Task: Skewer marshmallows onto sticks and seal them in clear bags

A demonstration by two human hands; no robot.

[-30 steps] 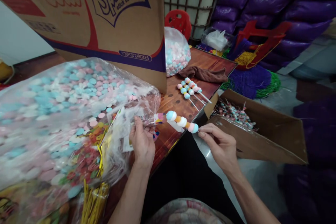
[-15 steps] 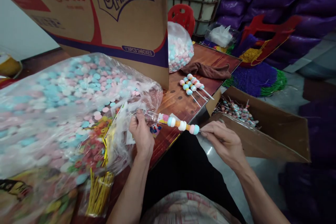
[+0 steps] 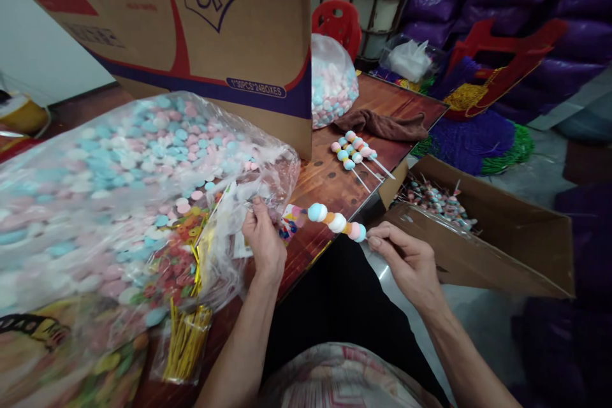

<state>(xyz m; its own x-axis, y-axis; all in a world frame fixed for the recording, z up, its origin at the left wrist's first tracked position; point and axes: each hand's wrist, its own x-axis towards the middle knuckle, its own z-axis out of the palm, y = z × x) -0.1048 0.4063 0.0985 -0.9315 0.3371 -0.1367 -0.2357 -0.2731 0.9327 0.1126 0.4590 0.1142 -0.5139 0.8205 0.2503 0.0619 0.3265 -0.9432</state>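
Observation:
My left hand (image 3: 266,243) is closed, thumb against fingers, on thin clear plastic wrapper (image 3: 272,204) beside the big bag's crumpled mouth. My right hand (image 3: 406,261) pinches the stick end of a candy skewer (image 3: 337,223), strung with blue, white and pink round candies and orange rings between them. The skewer points left toward my left hand, its tip apart from those fingers. A small colourful printed piece (image 3: 289,224) shows beside my left fingers. Several finished-looking candy skewers (image 3: 352,150) lie together on the table, sticks toward me.
A large clear bag of pastel candies (image 3: 157,134) covers the left side, with gummy rings (image 3: 176,261) and gold twist ties (image 3: 186,344) near it. A printed carton (image 3: 205,57) stands behind. An open cardboard box (image 3: 497,255) holding skewers sits right, below the table edge. A brown cloth (image 3: 382,124) lies behind.
The skewer's left tip, earlier overlapped by a printed clear wrapper near my left fingers, is now bare and apart from it. Both hands keep their grips; the view has shifted slightly.

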